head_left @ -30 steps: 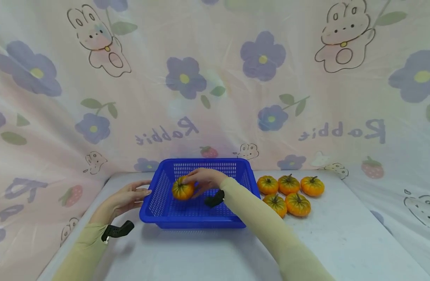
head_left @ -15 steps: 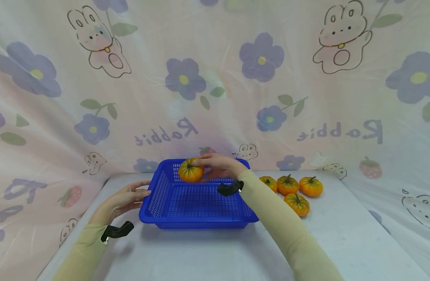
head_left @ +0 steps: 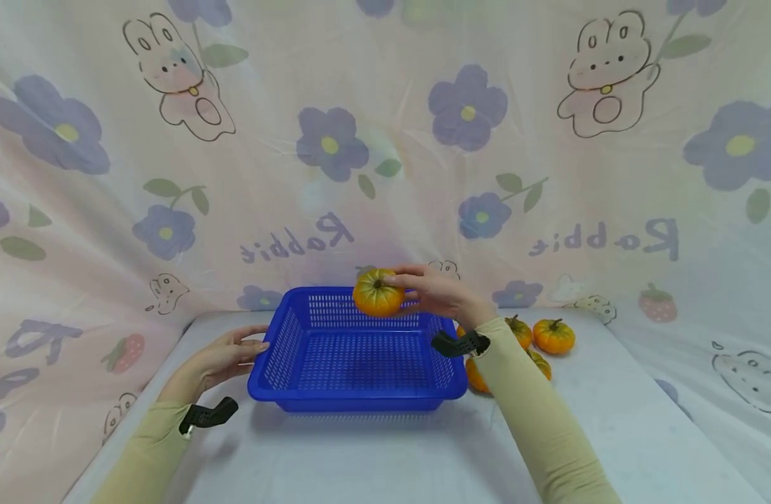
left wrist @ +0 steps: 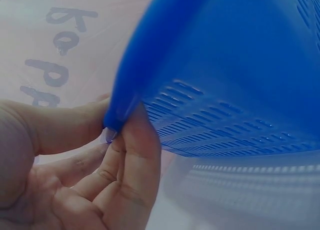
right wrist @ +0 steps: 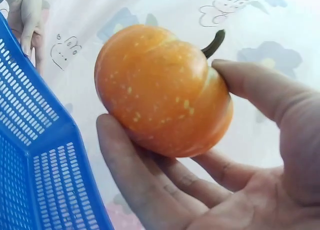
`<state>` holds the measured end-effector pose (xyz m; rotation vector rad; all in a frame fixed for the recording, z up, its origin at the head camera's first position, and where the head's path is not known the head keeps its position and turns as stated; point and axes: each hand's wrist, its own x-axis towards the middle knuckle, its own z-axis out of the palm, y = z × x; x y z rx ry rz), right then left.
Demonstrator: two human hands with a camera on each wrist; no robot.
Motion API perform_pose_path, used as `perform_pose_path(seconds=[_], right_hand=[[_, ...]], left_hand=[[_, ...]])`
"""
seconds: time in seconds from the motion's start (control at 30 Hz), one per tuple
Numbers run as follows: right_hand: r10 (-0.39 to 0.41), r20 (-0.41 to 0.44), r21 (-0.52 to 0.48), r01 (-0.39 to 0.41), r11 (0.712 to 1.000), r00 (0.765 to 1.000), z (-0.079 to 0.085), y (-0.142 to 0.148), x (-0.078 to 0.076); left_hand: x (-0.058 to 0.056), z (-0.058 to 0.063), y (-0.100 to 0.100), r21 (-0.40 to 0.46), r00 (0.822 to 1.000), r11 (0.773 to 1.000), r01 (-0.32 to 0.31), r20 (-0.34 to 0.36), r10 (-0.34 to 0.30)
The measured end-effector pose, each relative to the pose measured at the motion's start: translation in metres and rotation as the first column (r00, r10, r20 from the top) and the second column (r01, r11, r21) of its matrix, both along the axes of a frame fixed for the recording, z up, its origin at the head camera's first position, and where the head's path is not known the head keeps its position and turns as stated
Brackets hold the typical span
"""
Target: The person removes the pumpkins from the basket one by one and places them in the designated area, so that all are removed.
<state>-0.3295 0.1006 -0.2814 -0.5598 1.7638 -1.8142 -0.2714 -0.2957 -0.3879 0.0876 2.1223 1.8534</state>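
Observation:
A small orange pumpkin (head_left: 378, 294) with a green-streaked top is held by my right hand (head_left: 439, 290) above the back rim of a blue plastic basket (head_left: 360, 404). In the right wrist view the thumb lies near the stem of the pumpkin (right wrist: 160, 92) and the fingers curl under it. My left hand (head_left: 224, 360) pinches the left rim of the basket between thumb and fingers, as the left wrist view shows at the basket rim (left wrist: 131, 74). The perforated floor of the basket shows with nothing on it.
Several more pumpkins stand on the white table right of the basket, one pumpkin (head_left: 554, 337) farthest right and others partly hidden by my right forearm. Behind the table (head_left: 612, 420) hangs a printed curtain (head_left: 385, 210) with rabbits and flowers.
My right hand has lifted the pumpkin out of the basket and carried it up and to the right, over the back rim. The left hand stays on the left rim.

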Motion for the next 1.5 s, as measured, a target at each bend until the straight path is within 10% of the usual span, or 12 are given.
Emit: perform_pose_path(seconds=[0.67,1.5], right_hand=[[-0.155,-0.116,0.108,0.168,0.980,0.981,-0.012,0.111,0.020],[-0.354,-0.082,0.133,0.362,0.923,0.932,-0.075,0.260,0.046]], left_hand=[[0.002,0.000,-0.004,0.016,1.000,1.000,0.022,-0.004,-0.022],[0.002,0.002,-0.001,0.018,1.000,1.000,0.021,-0.017,-0.021]])
